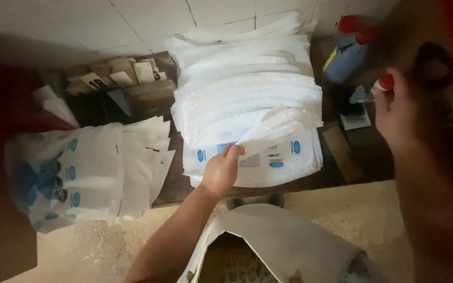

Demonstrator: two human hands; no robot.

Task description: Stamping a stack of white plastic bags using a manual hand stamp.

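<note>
The top bag (268, 152) of the white stack (247, 89) on the desk (342, 157) is pinched by the left hand's fingers (232, 152), its edge lifted to peel it free; a red-tipped stamp (381, 84) is clamped in the right hand (394, 112), beside a spread pile (95, 173)

A tall stack of white bags (247, 99), thin glossy plastic with a crinkled sheen, lies on a dark, matt wooden table (352, 152). Left of the stack, a second pile of bags (90, 173) looks smoother and duller. Behind that pile sit matt brown cardboard pieces (127, 71). Below the stack, the floor (342, 209) looks rough and grainy.
</note>
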